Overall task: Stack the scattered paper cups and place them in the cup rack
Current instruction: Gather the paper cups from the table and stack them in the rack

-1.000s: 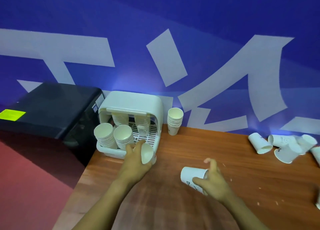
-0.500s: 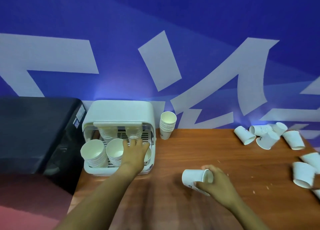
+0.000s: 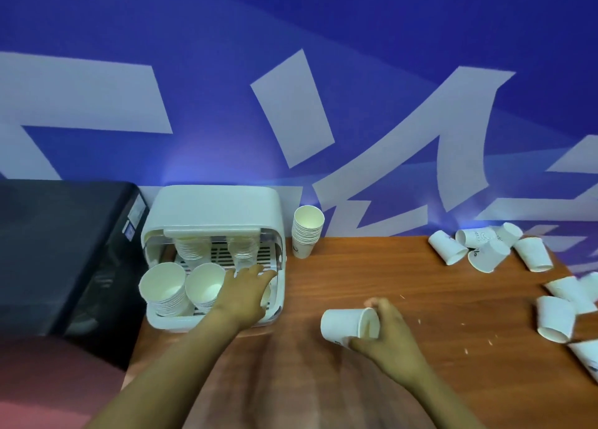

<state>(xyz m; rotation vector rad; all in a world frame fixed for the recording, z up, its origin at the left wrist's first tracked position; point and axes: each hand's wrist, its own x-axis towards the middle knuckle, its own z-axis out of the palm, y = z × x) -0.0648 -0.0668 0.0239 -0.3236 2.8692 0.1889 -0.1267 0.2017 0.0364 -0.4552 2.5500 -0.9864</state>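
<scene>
The white cup rack (image 3: 213,208) stands at the table's back left, holding two cup stacks in front (image 3: 163,286) and more stacks behind. My left hand (image 3: 246,291) reaches into the rack's front right corner and lies with fingers stretched over a paper cup (image 3: 271,291), which it mostly hides. On the table to the right, my right hand (image 3: 388,341) grips another white paper cup (image 3: 348,323) that lies on its side, mouth toward the hand. Several scattered cups (image 3: 485,254) lie tipped over at the far right.
A separate upright stack of cups (image 3: 306,231) stands beside the rack against the blue wall. A black box-shaped appliance (image 3: 61,250) sits left of the rack, off the wooden table (image 3: 404,273). More tipped cups (image 3: 555,320) lie near the right edge.
My left hand carried its cup from the rack's front edge into the rack's front right corner. My right hand kept its grip on the lying cup. The view shifted right, showing more scattered cups.
</scene>
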